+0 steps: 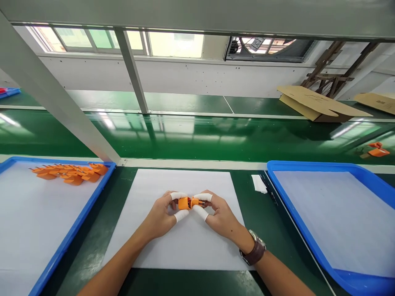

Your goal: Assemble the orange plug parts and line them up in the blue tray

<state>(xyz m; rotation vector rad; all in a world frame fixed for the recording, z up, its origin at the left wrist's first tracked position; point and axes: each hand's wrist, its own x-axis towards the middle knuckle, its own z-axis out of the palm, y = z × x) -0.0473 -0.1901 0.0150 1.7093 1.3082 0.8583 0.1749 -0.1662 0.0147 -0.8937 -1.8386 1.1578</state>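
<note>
Both hands meet over a white sheet (185,242) on the green bench. My left hand (162,216) pinches an orange plastic part (184,203) between thumb and forefinger. My right hand (217,213) pinches a second, smaller orange part (197,202) and holds it against the first one. White finger cots cover the thumbs and forefingers. A brown watch (254,250) sits on my right wrist.
A blue tray (74,230) at the left holds several orange parts (72,172) at its far edge. Another blue tray (311,238) lies at the right. A green conveyor belt (197,137) runs behind, with orange parts (377,150) and cardboard (317,105) at far right. A small white scrap (258,183) lies nearby.
</note>
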